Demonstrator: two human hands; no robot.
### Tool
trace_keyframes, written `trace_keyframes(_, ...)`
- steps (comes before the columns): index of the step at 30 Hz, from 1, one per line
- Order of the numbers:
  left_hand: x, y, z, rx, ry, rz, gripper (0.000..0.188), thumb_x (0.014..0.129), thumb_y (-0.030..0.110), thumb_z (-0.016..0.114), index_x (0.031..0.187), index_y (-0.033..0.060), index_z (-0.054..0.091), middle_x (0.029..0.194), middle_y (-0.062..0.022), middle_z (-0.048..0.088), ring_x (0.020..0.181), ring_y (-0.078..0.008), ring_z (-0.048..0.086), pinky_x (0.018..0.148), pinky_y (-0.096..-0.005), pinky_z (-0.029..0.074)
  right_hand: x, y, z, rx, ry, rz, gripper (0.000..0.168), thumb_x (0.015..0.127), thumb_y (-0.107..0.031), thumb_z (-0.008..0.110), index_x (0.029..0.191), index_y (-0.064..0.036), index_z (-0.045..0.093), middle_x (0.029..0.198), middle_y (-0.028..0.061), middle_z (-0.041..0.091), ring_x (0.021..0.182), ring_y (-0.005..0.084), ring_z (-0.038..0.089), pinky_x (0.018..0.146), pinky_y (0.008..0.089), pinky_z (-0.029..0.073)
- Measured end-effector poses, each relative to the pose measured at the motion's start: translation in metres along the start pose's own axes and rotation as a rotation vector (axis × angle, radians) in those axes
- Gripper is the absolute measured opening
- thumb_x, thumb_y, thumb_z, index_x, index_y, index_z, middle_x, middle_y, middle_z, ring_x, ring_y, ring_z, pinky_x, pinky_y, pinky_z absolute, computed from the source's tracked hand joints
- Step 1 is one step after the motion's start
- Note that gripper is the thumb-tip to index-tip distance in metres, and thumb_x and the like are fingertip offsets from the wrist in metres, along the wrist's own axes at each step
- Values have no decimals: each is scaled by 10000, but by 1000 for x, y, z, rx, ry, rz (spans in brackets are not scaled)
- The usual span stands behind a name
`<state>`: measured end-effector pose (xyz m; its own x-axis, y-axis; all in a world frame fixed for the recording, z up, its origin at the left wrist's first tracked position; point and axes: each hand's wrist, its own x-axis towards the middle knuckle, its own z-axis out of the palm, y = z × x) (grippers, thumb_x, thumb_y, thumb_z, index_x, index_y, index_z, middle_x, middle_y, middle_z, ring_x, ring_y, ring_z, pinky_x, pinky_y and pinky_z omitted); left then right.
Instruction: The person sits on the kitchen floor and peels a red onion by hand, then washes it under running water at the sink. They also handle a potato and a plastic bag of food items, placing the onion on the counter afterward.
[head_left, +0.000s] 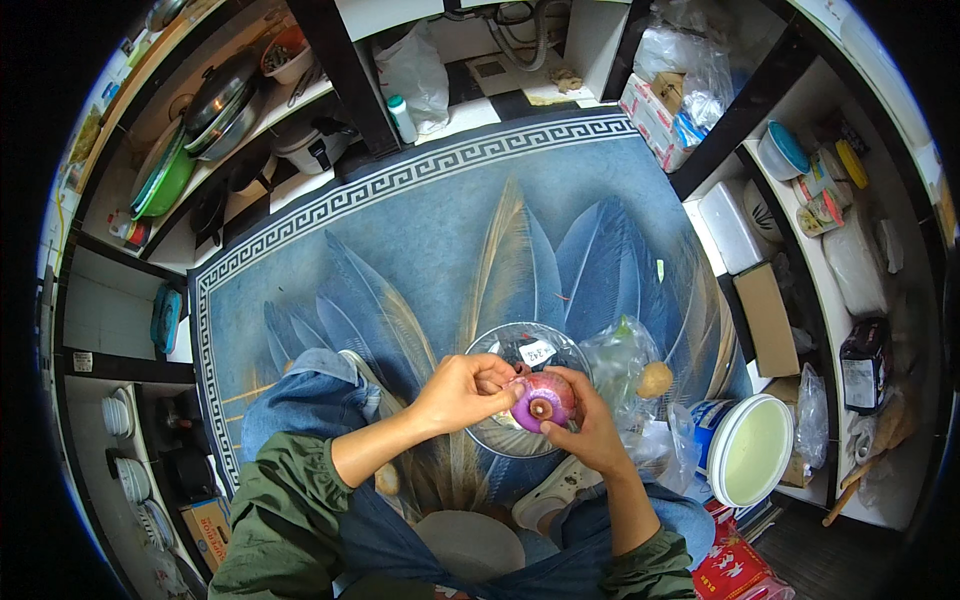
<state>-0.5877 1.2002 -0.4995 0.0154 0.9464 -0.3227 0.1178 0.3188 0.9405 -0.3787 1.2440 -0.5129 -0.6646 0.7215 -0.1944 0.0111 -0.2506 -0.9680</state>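
Observation:
A red onion (551, 397) is in my right hand (589, 424), its root end facing up towards me. The outer skin is partly off, and a smooth purple layer shows on the near left side. My left hand (469, 390) pinches a loose flap of dry onion skin (523, 369) at the onion's upper left. Both hands are above a round wire-mesh bin (499, 439) that stands on the floor between my feet. Inside it is a dark lining with a white label that bears writing. My hands hide part of the bin.
A potato (654, 380) lies beside clear plastic bags (619, 352) right of the bin. Further right stands a blue-and-white bucket (750, 450) with a pale green inside. A feather-patterned mat (420, 217) covers the floor. Shelves with pots (225, 105) and containers (784, 150) line both sides.

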Motion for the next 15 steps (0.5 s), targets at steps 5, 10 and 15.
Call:
trace_keyframes(5, -2, 2, 0, 143, 17, -9, 125, 750, 61, 662, 797, -39, 605, 693, -45, 634, 659, -57, 589, 608, -212, 486, 0, 0, 6, -103, 12, -11, 596, 694, -83, 680, 1238, -60, 438, 1143, 88, 492, 1046, 184, 509, 872, 301, 434)
trace_keyframes(10, -4, 3, 1, 197, 27, 19, 91, 718, 38, 654, 748, -29, 601, 660, -44, 628, 632, -57, 585, 578, -215, 482, 0, 1, 11, -282, 59, -79, 591, 683, -80, 684, 1225, -55, 449, 1102, 99, 499, 1018, 194, 521, 847, 298, 441)
trace_keyframes(15, -5, 8, 2, 284, 59, 34, 76, 710, 23, 650, 713, -22, 590, 631, -28, 605, 602, -44, 559, 545, -218, 465, -1, 0, 11, -216, 44, -61, 600, 691, -74, 680, 1239, -54, 435, 1121, 86, 501, 1037, 184, 514, 864, 292, 435)
